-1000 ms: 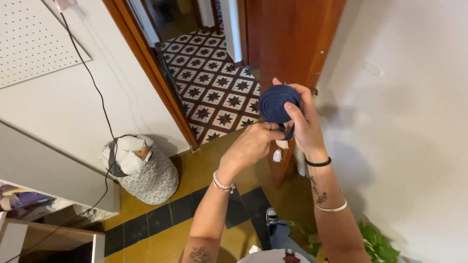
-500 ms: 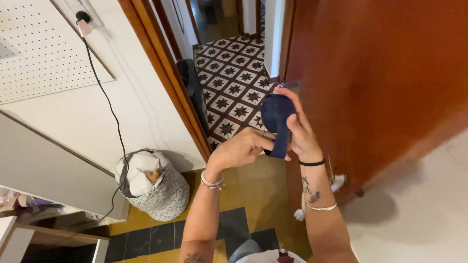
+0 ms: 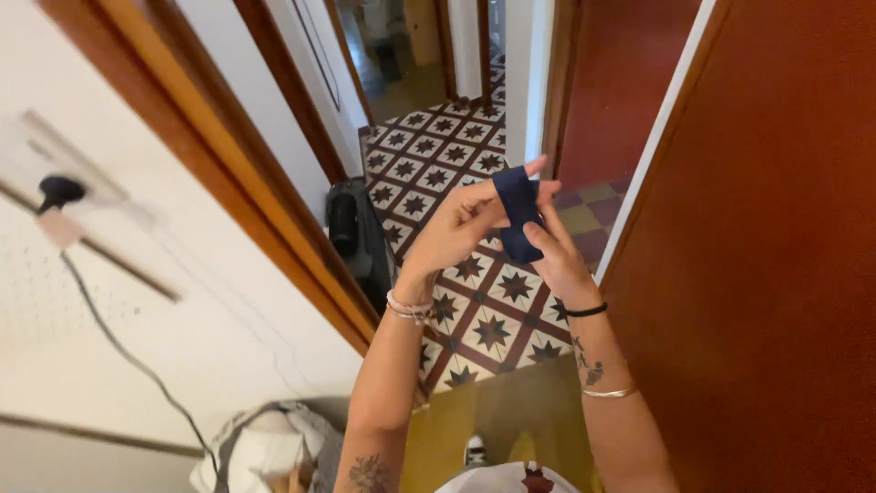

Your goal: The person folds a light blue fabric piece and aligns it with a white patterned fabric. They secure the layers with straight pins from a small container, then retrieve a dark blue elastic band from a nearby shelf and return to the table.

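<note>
Hands (image 3: 497,233) around folded navy cloth (image 3: 517,212)

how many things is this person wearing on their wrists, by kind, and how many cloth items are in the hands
beaded bracelet: 1
black band: 1
thin metal bangle: 1
navy folded cloth, held between left hand and right hand: 1
total: 4

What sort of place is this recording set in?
Most likely a home, at a doorway into a hallway: star-patterned floor tiles, a reddish wooden door, and a laundry basket by the wall. Both hands hold a dark blue cloth.
</note>
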